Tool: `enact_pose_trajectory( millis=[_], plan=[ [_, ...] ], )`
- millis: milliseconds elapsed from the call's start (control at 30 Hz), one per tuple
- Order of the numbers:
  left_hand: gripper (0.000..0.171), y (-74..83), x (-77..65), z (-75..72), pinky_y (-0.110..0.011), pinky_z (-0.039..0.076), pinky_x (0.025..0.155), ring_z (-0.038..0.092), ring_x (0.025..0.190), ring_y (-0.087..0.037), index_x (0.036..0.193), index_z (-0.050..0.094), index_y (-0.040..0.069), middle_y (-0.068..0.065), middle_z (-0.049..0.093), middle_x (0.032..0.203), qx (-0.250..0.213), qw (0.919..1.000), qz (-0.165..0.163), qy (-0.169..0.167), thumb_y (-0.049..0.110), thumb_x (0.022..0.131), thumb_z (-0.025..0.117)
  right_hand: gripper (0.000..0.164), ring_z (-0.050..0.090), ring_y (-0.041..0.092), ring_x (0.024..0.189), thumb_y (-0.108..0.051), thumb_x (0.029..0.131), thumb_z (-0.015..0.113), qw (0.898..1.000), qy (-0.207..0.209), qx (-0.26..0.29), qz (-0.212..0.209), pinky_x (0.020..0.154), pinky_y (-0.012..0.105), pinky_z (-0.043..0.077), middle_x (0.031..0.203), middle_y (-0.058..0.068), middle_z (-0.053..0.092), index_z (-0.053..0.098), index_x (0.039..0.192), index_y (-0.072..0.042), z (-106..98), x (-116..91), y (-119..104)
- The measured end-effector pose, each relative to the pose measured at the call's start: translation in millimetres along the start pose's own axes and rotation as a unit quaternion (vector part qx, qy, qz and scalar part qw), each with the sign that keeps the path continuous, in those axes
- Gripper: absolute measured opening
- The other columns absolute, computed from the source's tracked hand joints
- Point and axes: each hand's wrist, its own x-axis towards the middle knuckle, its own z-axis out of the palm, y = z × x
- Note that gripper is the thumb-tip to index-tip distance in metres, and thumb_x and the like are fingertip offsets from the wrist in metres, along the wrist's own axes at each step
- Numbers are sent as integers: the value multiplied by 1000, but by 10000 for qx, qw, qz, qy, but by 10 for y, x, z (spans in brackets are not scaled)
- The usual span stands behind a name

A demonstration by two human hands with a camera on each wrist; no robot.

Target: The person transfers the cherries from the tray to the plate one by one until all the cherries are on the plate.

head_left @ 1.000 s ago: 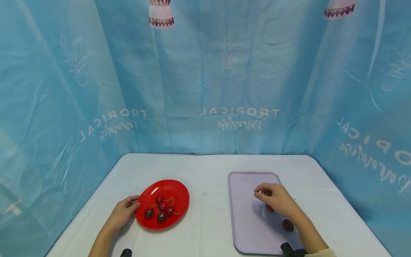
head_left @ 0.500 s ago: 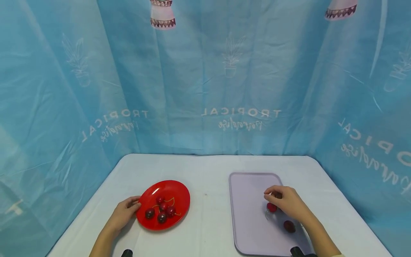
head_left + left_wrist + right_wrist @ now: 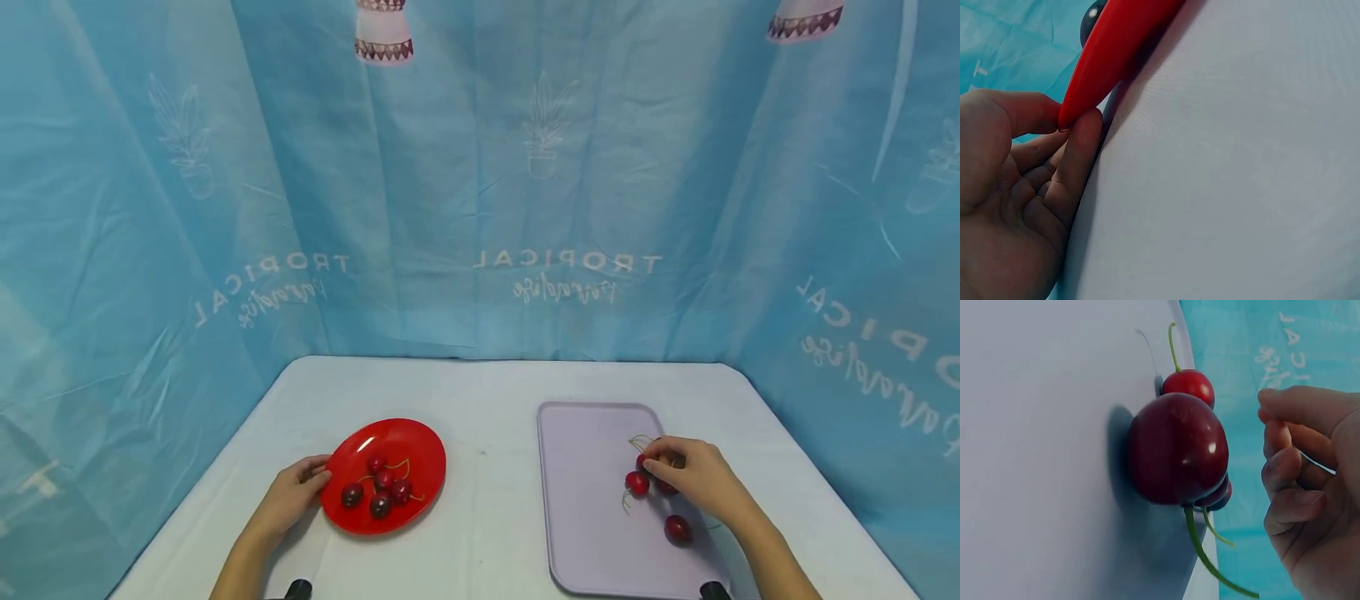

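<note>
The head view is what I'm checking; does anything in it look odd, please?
Lettering on the curtain reads backwards, as if mirrored; the cherries on the plate and tray show nothing odd.

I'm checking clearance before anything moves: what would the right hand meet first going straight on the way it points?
Most likely the round, glossy red cherry just ahead of the bare right hand and partly hidden by it, though depth there is unclear.

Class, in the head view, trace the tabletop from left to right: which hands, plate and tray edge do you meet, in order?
Left hand → red plate → tray's left rim → right hand.
</note>
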Motion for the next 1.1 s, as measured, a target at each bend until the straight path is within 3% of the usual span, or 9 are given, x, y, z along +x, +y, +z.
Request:
enact_pose_trajectory(
  millis=[233, 500, 833, 1100],
  plan=[
    [46, 10, 8, 13, -41, 53, 88, 55, 114, -36, 134, 49, -3, -21, 57, 124, 79, 9999, 73, 23, 22, 96, 56, 29, 53, 19, 76, -33, 86, 72, 9987, 128, -345, 343, 57, 25, 50, 84, 0, 63, 71, 104, -11, -88, -83, 76],
    [46, -9, 2, 3, -43, 50, 91, 52, 117, -37, 134, 48, -3, -21, 56, 125, 170, 9998, 105, 75, 21, 96, 55, 35, 54, 21, 80, -36, 88, 69, 9966, 205, -657, 464, 61, 28, 51, 90, 3, 65, 70, 107, -7, -232, -110, 173],
    [47, -38, -2, -16, -43, 50, 92, 53, 116, -36, 136, 47, -2, -22, 55, 127, 188, 9997, 127, 43, 22, 97, 55, 35, 51, 20, 74, -32, 86, 71, 9934, -28, -925, 676, 57, 32, 42, 78, 2, 58, 69, 106, -3, -348, -108, 330],
    [47, -19, -15, -8, -42, 51, 91, 53, 116, -36, 136, 46, -3, -22, 55, 127, 181, 9998, 81, -1, 22, 97, 53, 37, 50, 20, 73, -33, 86, 71, 9927, -60, -862, 845, 56, 32, 41, 78, 3, 56, 69, 107, -3, -324, -124, 435]
  ],
)
